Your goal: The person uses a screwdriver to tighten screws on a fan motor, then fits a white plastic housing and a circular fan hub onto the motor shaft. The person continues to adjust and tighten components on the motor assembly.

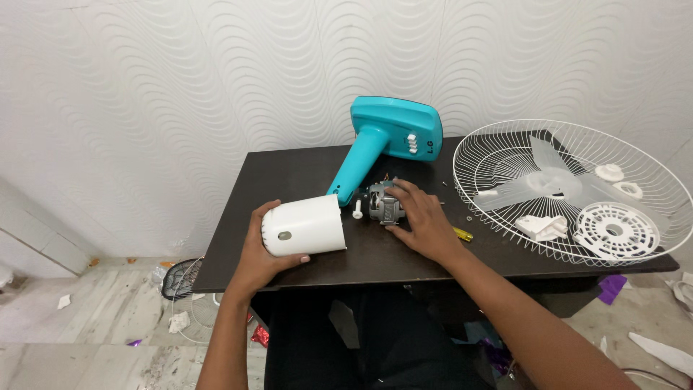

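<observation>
The floor [86, 325] at the far left was pale marble-like tile, littered with scraps of paper and foil, and a second wire grille [184, 278] lay down there beside the table's corner. The wall [180, 87] behind was white with a raised wavy pattern. On the dark tabletop [289, 170], the left hand [261, 249] curled around the closed end of a white motor cover [303, 225], fingers wrapped under it and thumb on top. Just right of the cover lay a small white knob [357, 209], then the grey motor [382, 202], joined to a teal fan stand [390, 141] lying on its side. The right hand [426, 220] cupped the motor with fingers bent over it. A yellow-handled screwdriver [462, 234] peeked out beside that wrist. Farther right, a white wire guard [505, 144] overhung the table edge, holding a translucent blade [548, 180] and white plastic parts [613, 230].
</observation>
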